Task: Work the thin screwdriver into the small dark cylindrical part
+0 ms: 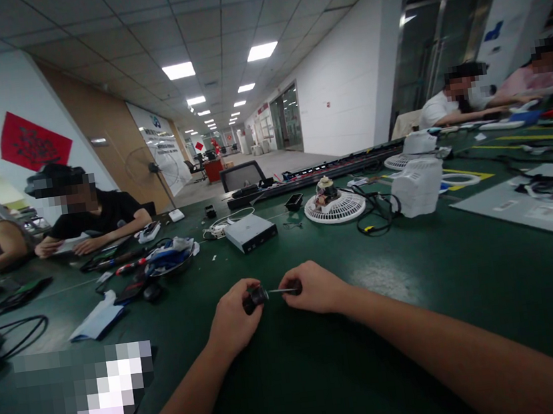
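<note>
My left hand (234, 319) is closed around a small dark cylindrical part (257, 296), whose light-rimmed end faces right. Its exact kind does not show. Between the fingers and thumb of my right hand (314, 287) is a screwdriver (283, 291), its thin metal shaft pointing left at that end. Whether the tip touches the part, I cannot tell. Both hands are just above the green tabletop (298, 379). Beyond them sits a silver and black optical disc drive (251, 233).
Behind on the right are a round white fan grille (335, 208) with a motor, a white plastic housing (416, 188) and black cables. Tools and a blue cloth (169, 255) lie left, near a light blue paper (97, 316). Several people work around the table, one in black (106, 214).
</note>
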Demonstrator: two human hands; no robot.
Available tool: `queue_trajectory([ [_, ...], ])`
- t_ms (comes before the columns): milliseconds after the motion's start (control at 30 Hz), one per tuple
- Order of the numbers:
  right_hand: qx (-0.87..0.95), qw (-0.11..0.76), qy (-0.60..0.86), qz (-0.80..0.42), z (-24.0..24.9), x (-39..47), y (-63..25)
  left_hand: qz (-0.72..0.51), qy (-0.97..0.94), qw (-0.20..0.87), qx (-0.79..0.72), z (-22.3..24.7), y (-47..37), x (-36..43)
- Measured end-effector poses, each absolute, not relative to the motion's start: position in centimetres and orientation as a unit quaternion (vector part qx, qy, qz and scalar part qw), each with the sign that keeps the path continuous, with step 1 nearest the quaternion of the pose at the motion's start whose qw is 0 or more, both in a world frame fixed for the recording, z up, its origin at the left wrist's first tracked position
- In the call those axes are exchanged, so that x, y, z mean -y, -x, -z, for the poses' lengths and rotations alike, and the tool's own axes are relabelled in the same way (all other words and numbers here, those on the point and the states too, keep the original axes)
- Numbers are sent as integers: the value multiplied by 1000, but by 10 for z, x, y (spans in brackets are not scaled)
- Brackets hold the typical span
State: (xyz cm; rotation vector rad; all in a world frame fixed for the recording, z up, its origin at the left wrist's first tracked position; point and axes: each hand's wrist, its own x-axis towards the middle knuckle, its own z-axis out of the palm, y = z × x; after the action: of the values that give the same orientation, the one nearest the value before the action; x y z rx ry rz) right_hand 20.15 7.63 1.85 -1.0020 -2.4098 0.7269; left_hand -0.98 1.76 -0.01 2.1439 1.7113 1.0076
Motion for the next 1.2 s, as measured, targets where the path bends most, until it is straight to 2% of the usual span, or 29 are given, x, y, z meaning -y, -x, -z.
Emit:
queue_trajectory([
  [100,843,270,343,-315,-18,-80,-201,-342,-745,129,-559,-2,5,-15],
  [200,850,297,298,-316,-17,-81,-201,-349,-752,153,-537,-5,0,-11],
  [333,850,291,300,-321,-14,-79,-198,-373,-760,174,-502,-7,-2,-7],
  [500,801,306,360,-369,-9,-82,-196,-382,-785,147,-465,-5,-1,-6],
  [633,809,257,334,-410,-9,-82,-198,-365,-796,147,-460,-6,-2,-4],
  [700,827,243,324,-391,-10,-79,-198,-347,-803,148,-461,-7,-2,-3],
  [867,835,295,347,-310,-12,-72,-193,-385,-789,132,-461,-8,0,-5],
  [933,823,301,337,-344,-10,-73,-192,-395,-784,133,-460,-7,0,-6],
  [1100,754,268,299,-519,-1,-81,-191,-391,-779,115,-477,-6,-1,-6],
  [1200,759,241,302,-524,0,-81,-192,-378,-788,125,-469,-6,-2,-5],
])
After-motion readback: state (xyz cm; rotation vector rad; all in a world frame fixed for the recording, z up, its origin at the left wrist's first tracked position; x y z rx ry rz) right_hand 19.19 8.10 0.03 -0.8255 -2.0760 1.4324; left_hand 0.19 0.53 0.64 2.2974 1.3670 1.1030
